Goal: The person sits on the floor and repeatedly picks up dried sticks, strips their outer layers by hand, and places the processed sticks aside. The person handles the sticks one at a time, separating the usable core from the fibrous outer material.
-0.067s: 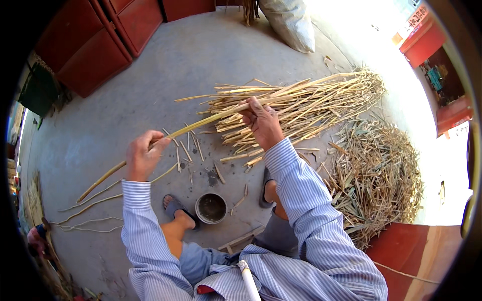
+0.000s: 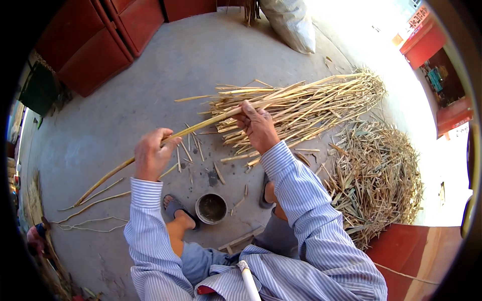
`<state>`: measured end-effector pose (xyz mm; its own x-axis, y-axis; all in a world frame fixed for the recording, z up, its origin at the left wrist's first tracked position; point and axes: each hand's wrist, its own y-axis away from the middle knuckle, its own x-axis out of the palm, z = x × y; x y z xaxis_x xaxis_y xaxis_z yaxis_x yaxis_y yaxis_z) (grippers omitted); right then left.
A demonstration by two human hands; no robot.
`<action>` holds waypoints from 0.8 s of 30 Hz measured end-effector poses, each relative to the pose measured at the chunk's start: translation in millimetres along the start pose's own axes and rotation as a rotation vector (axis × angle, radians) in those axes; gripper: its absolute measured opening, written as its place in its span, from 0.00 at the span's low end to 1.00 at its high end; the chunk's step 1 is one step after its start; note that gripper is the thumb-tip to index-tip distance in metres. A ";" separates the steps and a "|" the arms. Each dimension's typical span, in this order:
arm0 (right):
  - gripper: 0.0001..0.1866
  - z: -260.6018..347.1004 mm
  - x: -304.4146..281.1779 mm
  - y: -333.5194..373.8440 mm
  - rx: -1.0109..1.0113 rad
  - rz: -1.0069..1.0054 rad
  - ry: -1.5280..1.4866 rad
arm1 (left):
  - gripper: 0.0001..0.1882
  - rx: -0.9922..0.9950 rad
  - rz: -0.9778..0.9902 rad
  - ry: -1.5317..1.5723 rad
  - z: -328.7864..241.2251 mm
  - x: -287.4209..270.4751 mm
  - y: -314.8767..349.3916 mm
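Observation:
A long pale-yellow stalk runs slantwise across the view, its near end low at the left and its other part lying over the pile of stalks. My left hand is closed round it at the left. Farther along, my right hand pinches the same stalk between thumb and fingers, in front of the pile. A bundle of dry stalks lies on the floor beyond my right hand. Short cut bits of stalk are scattered below the held one.
A round bowl of dark liquid stands between my feet. To the right is a heap of dry leaves. Thin loose strands lie at the left. Red cabinets and a white sack stand at the back.
My left hand has slid a little to the right, nearer my right hand. The right hand has shifted slightly left and down, still pinching the stalk.

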<state>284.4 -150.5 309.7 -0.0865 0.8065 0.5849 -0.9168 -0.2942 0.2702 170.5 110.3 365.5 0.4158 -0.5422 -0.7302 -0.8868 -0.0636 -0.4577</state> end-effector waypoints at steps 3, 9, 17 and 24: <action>0.12 -10.6 16.5 5.3 0.098 0.033 0.001 | 0.13 0.028 -0.008 -0.084 -26.2 9.7 -4.9; 0.12 39.1 -43.9 -25.0 -0.140 -0.163 -0.171 | 0.14 -0.276 0.162 0.171 16.0 -25.8 1.8; 0.17 38.4 -9.3 5.3 -0.092 0.278 -0.211 | 0.15 -0.386 0.291 0.471 24.4 -24.2 9.1; 0.13 29.7 -2.8 -2.8 -0.154 0.079 -0.021 | 0.15 -0.296 0.165 0.255 20.4 -21.9 13.7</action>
<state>298.8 -167.2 330.1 -0.1541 0.7727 0.6157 -0.9564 -0.2732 0.1034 153.3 138.4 364.9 0.2330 -0.7526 -0.6158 -0.9724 -0.1764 -0.1524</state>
